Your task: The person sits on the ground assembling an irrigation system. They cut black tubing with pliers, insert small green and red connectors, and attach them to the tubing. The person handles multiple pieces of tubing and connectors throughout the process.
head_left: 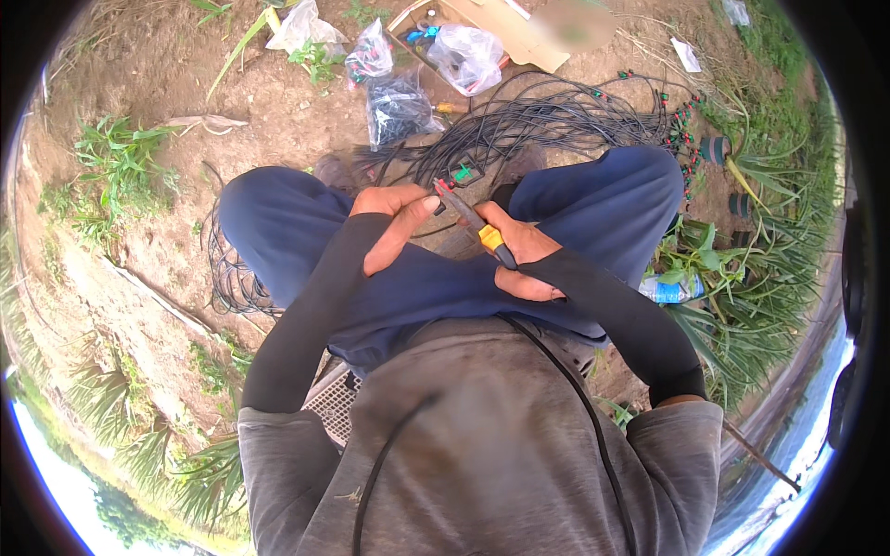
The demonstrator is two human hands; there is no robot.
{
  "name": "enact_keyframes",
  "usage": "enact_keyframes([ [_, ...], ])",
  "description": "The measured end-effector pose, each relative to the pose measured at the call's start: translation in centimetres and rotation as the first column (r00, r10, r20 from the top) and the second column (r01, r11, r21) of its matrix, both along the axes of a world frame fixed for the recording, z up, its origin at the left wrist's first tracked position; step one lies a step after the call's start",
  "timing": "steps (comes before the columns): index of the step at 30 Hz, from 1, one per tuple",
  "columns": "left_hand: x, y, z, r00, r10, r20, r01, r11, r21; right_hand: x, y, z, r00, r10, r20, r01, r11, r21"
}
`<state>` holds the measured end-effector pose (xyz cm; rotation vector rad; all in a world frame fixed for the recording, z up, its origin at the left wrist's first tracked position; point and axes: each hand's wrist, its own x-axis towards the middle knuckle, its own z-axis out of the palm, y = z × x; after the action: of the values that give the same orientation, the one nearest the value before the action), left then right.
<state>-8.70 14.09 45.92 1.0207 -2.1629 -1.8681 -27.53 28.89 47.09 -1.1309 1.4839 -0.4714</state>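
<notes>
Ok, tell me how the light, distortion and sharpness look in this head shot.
Head view: soft daylight, no hard shadows on the dirt; strong fisheye bend with a black rim at the corners; glare whitens the plastic bags; a blurred patch sits on the cardboard at the top; the left hand, right hand and pliers in the centre are sharp.
</notes>
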Motion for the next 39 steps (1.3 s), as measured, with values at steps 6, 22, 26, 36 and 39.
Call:
enact_keyframes([
  [6, 0.4, -0.2, -0.2, 0.998, -0.019, 0.053, 0.015, 0.997, 0.08, -0.5, -0.7, -0.3, 0.995, 0.065, 0.071, -0.065, 0.998, -0.004],
  [22, 0.1, -0.3, -1.4, 0.999, 0.03, -0.018, -0.023, 0.958, 0.285, -1.0, -0.8, -0.2, 0.994, 0.107, 0.006, -0.107, 0.994, -0.02],
  [26, -0.6, -0.6, -1.7, 0.996, 0.08, -0.037, -0.063, 0.939, 0.339, -1.5, -0.9, -0.8, 0.998, 0.06, 0.036, -0.053, 0.984, -0.168],
  [36, -0.1, -3.5, -2.4, 0.952, 0.255, -0.169, -0.146, 0.865, 0.48, -0.4, -1.9, -9.5, 0.994, 0.024, -0.107, -0.019, 0.999, 0.048],
  [39, -1.1, -3.8, -1.5, 0.945, 0.256, -0.201, -0.137, 0.873, 0.467, 1.2, -2.8, -16.8, 0.947, 0.113, -0.301, -0.088, 0.992, 0.094],
])
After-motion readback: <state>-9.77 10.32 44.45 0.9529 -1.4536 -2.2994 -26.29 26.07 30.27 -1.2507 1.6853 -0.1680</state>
